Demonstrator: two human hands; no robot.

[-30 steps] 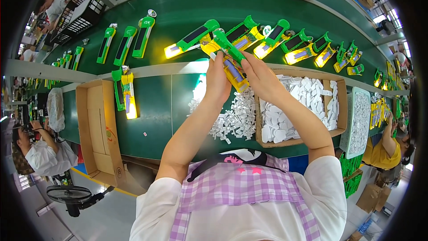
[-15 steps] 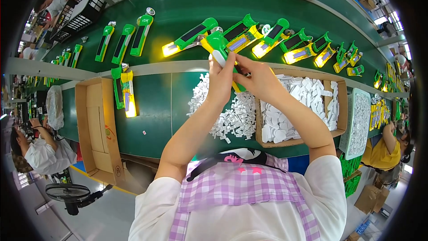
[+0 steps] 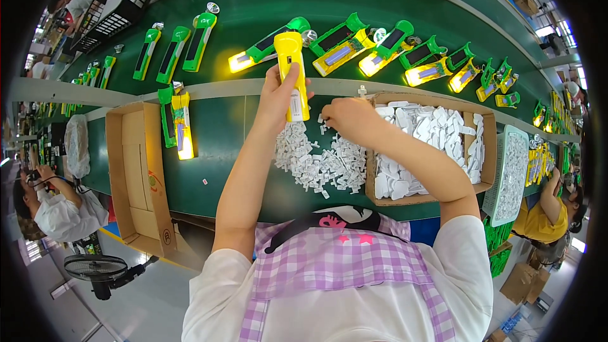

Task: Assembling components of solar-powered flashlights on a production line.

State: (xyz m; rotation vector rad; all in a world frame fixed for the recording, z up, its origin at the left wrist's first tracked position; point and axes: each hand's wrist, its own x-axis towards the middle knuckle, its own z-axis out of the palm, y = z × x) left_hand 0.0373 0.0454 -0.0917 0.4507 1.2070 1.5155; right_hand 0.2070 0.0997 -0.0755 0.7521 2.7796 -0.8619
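My left hand (image 3: 277,96) is wrapped round a flashlight (image 3: 289,47), held upright over the near bench with its yellow side showing. A slot and a pale label are visible on that side. To its right, my right hand (image 3: 349,118) has its fingers bent together at the far edge of a pile of small white plastic parts (image 3: 326,164). Small white pieces show by those fingertips, but whether one is gripped is hidden. Beyond my hands, a row of green-and-yellow flashlights with opened casings (image 3: 342,57) lies on the conveyor, several of them glowing yellow.
A cardboard box of larger white plastic pieces (image 3: 372,180) stands right of the pile, beside a pale basket (image 3: 488,196). An open cardboard box (image 3: 158,177) is at the left, near an opened flashlight (image 3: 182,126). A metal rail (image 3: 221,90) separates bench and conveyor. Co-workers sit at both sides.
The flashlight has turned from its green side to its yellow side. My right hand has let go of it and moved down to the small white parts; my left hand has shifted left with it.
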